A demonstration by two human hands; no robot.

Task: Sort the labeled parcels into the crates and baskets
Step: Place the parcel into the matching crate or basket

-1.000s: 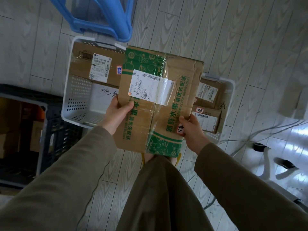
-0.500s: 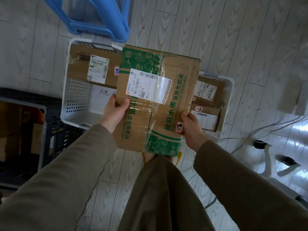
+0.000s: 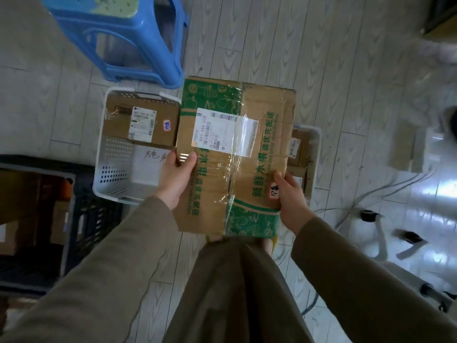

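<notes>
I hold a flat cardboard parcel (image 3: 237, 154) with green print, clear tape and a white shipping label, level above the floor. My left hand (image 3: 175, 179) grips its left edge, thumb on top. My right hand (image 3: 290, 196) grips its lower right corner beside a small handwritten sticker. Below it on the left stands a white perforated basket (image 3: 111, 164) with one labeled brown parcel (image 3: 142, 125) and a handwritten sheet inside. A second white basket (image 3: 314, 144) with parcels shows to the right, mostly hidden by the held parcel.
A blue plastic stool (image 3: 123, 38) stands beyond the baskets. A dark crate (image 3: 81, 219) with boxes sits at the left. Cables (image 3: 366, 194) and a chair base (image 3: 385, 233) lie on the shiny floor to the right. A flat cardboard piece (image 3: 405, 147) lies farther right.
The view has tilted up, so the stool shows more fully. The parcel stays held in both hands, shifted slightly right over the baskets.
</notes>
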